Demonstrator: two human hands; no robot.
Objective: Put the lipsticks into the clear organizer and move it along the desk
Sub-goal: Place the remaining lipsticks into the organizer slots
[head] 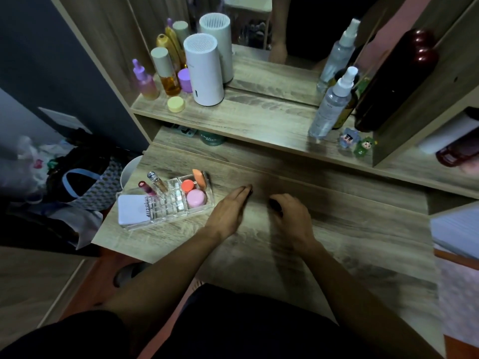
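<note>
The clear organizer (171, 203) stands at the desk's left end. In it are a dark red lipstick (146, 188), a clear gold-tinted tube (157, 181), an orange and a pink round pot, an orange sponge and a white compact. My left hand (229, 207) lies just right of the organizer, fingers stretched forward, with a dark lipstick (250, 189) at its fingertips. My right hand (291, 215) is curled around another dark lipstick (275, 205), further right on the desk. Both lipsticks are mostly hidden by my fingers.
A raised shelf (259, 120) behind the desk carries bottles, a white cylinder (203, 73), a yellow lid, spray bottles (333, 102) and two small figurines. A mirror stands at the back. A notebook (456, 229) lies at the right edge. Bags sit on the floor to the left.
</note>
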